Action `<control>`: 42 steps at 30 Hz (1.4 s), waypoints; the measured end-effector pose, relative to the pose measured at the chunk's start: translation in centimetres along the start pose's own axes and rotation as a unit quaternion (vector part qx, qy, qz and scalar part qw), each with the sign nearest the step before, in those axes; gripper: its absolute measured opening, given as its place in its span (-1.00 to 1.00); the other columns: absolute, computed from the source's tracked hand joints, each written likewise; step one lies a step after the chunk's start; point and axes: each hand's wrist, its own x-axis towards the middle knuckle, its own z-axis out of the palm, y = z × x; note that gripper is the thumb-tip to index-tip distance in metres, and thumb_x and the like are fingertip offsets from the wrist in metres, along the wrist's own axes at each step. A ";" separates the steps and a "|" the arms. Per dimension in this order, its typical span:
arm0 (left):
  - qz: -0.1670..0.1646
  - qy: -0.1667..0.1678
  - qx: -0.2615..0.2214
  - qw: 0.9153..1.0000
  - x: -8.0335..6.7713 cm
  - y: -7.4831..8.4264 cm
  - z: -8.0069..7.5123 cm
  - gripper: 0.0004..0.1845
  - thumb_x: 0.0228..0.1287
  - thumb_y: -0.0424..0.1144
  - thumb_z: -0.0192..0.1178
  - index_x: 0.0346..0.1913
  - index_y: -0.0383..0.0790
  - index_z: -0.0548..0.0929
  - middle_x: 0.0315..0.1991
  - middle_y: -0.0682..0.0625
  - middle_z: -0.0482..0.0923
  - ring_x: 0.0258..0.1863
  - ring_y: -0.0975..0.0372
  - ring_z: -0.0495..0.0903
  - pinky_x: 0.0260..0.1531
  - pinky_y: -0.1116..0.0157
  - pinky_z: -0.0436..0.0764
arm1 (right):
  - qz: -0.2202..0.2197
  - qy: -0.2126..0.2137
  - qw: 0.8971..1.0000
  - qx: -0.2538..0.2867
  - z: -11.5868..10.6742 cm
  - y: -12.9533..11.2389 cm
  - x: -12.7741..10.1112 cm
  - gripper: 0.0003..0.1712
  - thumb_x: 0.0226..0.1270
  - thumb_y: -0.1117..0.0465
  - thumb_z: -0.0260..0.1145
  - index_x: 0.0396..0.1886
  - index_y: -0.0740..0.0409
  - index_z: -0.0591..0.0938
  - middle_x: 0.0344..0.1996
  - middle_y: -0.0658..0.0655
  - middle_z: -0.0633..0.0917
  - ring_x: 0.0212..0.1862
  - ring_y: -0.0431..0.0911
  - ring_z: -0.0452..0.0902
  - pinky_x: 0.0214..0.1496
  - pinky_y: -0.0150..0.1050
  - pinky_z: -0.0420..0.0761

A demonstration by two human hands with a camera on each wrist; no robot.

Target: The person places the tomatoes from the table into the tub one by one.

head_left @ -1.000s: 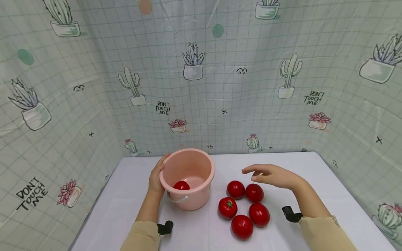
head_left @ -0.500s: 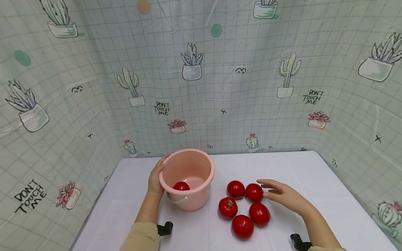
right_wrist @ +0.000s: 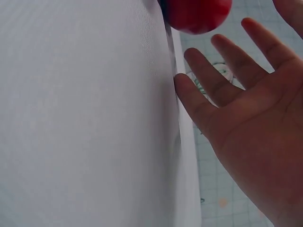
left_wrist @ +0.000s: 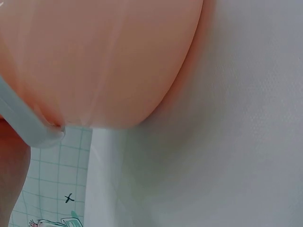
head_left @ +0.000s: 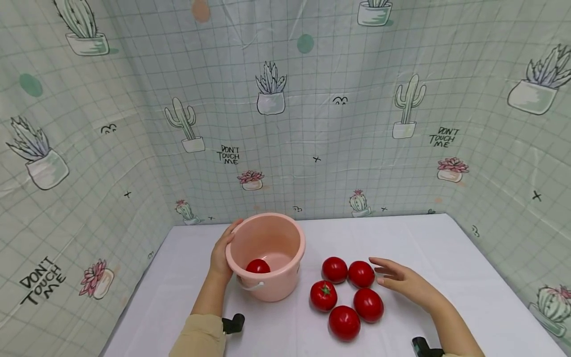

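Observation:
My left hand (head_left: 221, 253) grips the left side of a pink bucket (head_left: 278, 287), its fingers up at the rim. One red tomato (head_left: 257, 266) lies inside. The left wrist view is filled by the bucket's wall (left_wrist: 118, 56), with its pale handle (left_wrist: 28, 123) at the left. To the right of the bucket, my right hand (head_left: 408, 282) is held with fingers spread beside the back right tomato (head_left: 361, 274), holding nothing. In the right wrist view a tomato (right_wrist: 199, 14) shows just beyond the fingertips of that hand (right_wrist: 260, 113).
Several more tomatoes sit grouped on the white table (head_left: 285, 337): one at the back left (head_left: 334, 269), one with a green stem (head_left: 323, 296), one at the right (head_left: 368, 305), one in front (head_left: 344, 323). A patterned cloth (head_left: 312, 124) closes off the back and sides.
My right hand has come down from behind the tomatoes and shifted right, to beside the back right one. The left hand has stayed on the bucket.

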 end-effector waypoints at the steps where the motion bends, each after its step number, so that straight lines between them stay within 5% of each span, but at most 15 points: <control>1: -0.002 -0.001 -0.001 1.000 0.0 0.0 0.0 -0.41 0.45 -0.19 -0.38 0.50 -0.15 0.21 0.45 0.05 0.28 0.40 0.27 0.27 0.42 0.31 0.25 | 0.000 -0.001 1.000 0.000 0.0 0.0 0.0 -0.33 0.41 -0.01 0.22 0.47 -0.04 0.34 0.41 0.27 0.40 0.42 0.32 0.28 0.26 0.16 0.53; 10: -0.011 -0.027 0.018 0.999 -0.1 0.2 0.0 -0.42 0.47 -0.14 -0.39 0.51 -0.09 0.18 0.52 0.03 0.16 0.46 0.19 0.19 0.50 0.16 0.15 | -0.014 -0.016 1.000 -0.007 0.2 0.0 0.8 -0.31 0.39 -0.02 0.25 0.47 -0.04 0.35 0.39 0.23 0.44 0.35 0.23 0.40 0.22 0.05 0.59; 19: -0.031 -0.041 0.019 0.999 0.1 0.2 0.3 -0.44 0.45 -0.11 -0.35 0.47 0.03 0.26 0.47 0.08 0.25 0.41 0.20 0.27 0.34 0.31 0.38 | -0.011 -0.021 0.999 -0.026 0.5 -0.4 1.7 -0.32 0.35 -0.01 0.29 0.45 -0.07 0.39 0.38 0.26 0.44 0.34 0.26 0.40 0.21 0.10 0.58; 34: -0.049 -0.091 -0.009 0.995 0.2 0.5 0.7 -0.39 0.43 -0.12 -0.39 0.52 -0.04 0.14 0.48 0.08 0.21 0.40 0.23 0.25 0.41 0.25 0.30 | 0.013 0.001 0.997 -0.079 1.1 -0.6 2.8 -0.30 0.27 -0.10 0.34 0.40 -0.13 0.45 0.25 0.17 0.58 0.24 0.12 0.50 0.19 0.06 0.59; 42: -0.058 -0.085 -0.020 0.995 0.2 0.5 0.7 -0.40 0.41 -0.11 -0.35 0.51 0.00 0.18 0.47 0.10 0.23 0.40 0.23 0.27 0.37 0.30 0.35 | 0.010 0.003 0.995 -0.098 1.1 -0.7 2.8 -0.31 0.18 -0.10 0.42 0.34 -0.17 0.51 0.22 0.18 0.59 0.16 0.07 0.54 0.10 0.00 0.64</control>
